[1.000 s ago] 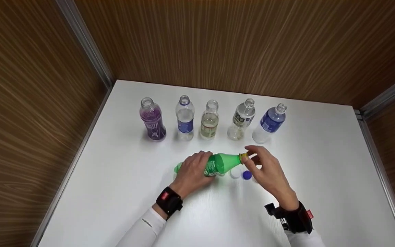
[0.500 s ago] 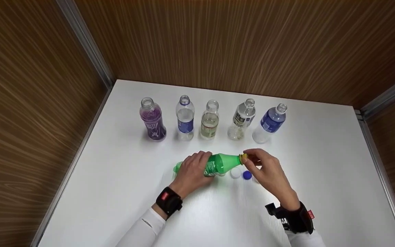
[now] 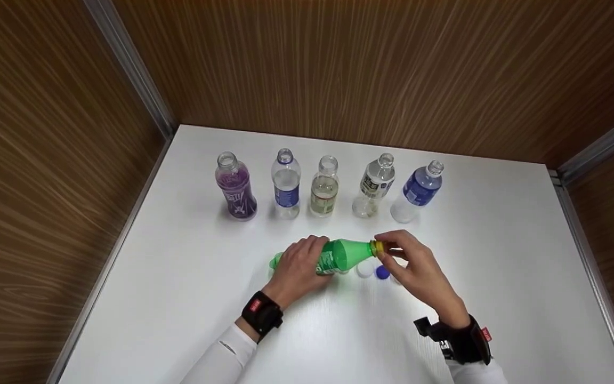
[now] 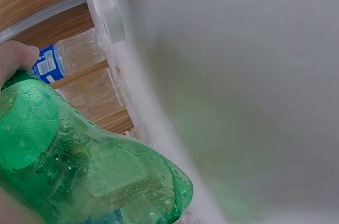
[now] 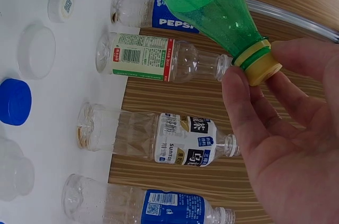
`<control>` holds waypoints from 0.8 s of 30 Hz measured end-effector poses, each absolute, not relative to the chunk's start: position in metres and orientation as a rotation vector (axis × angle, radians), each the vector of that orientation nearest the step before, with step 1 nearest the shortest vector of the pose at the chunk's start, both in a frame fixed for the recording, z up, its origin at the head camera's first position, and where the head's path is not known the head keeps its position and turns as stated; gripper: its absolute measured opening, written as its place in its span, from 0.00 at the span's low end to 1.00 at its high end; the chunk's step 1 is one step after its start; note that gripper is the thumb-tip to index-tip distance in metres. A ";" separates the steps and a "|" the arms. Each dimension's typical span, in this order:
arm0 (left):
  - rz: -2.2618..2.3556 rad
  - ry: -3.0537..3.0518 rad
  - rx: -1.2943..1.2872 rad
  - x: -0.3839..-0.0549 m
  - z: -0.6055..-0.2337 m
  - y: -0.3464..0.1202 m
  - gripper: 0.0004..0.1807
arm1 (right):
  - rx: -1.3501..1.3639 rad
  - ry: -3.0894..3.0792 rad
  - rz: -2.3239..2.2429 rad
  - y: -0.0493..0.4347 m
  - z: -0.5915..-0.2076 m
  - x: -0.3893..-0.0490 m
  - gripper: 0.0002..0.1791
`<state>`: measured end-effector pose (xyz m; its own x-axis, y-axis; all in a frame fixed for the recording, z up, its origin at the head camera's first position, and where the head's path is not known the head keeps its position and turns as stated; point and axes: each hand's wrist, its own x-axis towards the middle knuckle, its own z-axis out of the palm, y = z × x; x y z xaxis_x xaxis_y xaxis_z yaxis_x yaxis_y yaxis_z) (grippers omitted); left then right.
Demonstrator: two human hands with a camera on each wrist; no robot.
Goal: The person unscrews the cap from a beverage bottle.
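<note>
My left hand [image 3: 297, 269] grips a green plastic bottle [image 3: 354, 253] round its body and holds it on its side over the table, neck to the right. Droplets cover the bottle's base in the left wrist view. My right hand [image 3: 419, 269] is at the neck, its thumb and fingertips pinching the yellow cap [image 5: 262, 68]. A yellow ring and green neck show just behind that cap in the right wrist view. Below the bottle's neck lie a white cap [image 3: 364, 269] and a blue cap [image 3: 382, 272]; more pale caps show in the right wrist view.
Several uncapped bottles stand in a row farther back: a purple bottle [image 3: 240, 194], a Pepsi bottle [image 3: 287, 192], a bottle with a green-and-red label [image 5: 140, 57], a white-labelled tea bottle [image 3: 373, 186] and a blue-labelled bottle [image 3: 419, 189]. Wood-grain panels [image 3: 339, 69] enclose the white table [image 3: 190, 256].
The right hand's fingers, spread around the cap a second ago, have drawn in and shifted their hold on it. The left hand and the green bottle stay in place.
</note>
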<state>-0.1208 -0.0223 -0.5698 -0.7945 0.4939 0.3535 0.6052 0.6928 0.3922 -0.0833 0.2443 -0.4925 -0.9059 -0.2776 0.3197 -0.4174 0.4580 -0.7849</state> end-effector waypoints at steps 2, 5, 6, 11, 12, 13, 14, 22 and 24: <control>-0.726 -2.679 -0.885 -0.121 -0.570 -0.022 0.41 | 0.641 -2.543 1.438 0.244 -0.492 -0.083 0.18; -0.721 -2.680 -0.887 -0.121 -0.570 -0.022 0.41 | 0.680 -2.519 1.442 0.244 -0.493 -0.084 0.19; -0.726 -2.681 -0.889 -0.121 -0.570 -0.022 0.41 | 0.690 -2.516 1.443 0.244 -0.494 -0.084 0.20; -0.746 -2.686 -0.897 -0.121 -0.570 -0.023 0.39 | 0.698 -2.524 1.459 0.245 -0.494 -0.084 0.23; -0.746 -2.687 -0.898 -0.121 -0.570 -0.023 0.39 | 0.689 -2.533 1.465 0.245 -0.493 -0.083 0.23; -0.744 -2.687 -0.900 -0.121 -0.570 -0.023 0.39 | 0.671 -2.545 1.473 0.245 -0.493 -0.083 0.22; -0.740 -2.687 -0.901 -0.121 -0.570 -0.023 0.39 | 0.637 -2.562 1.479 0.244 -0.493 -0.083 0.22; -0.623 -2.652 -0.912 -0.121 -0.568 -0.022 0.42 | 0.238 -2.730 1.243 0.238 -0.494 -0.087 0.15; -0.605 -2.650 -0.911 -0.121 -0.568 -0.022 0.42 | 0.214 -2.746 1.199 0.238 -0.494 -0.087 0.13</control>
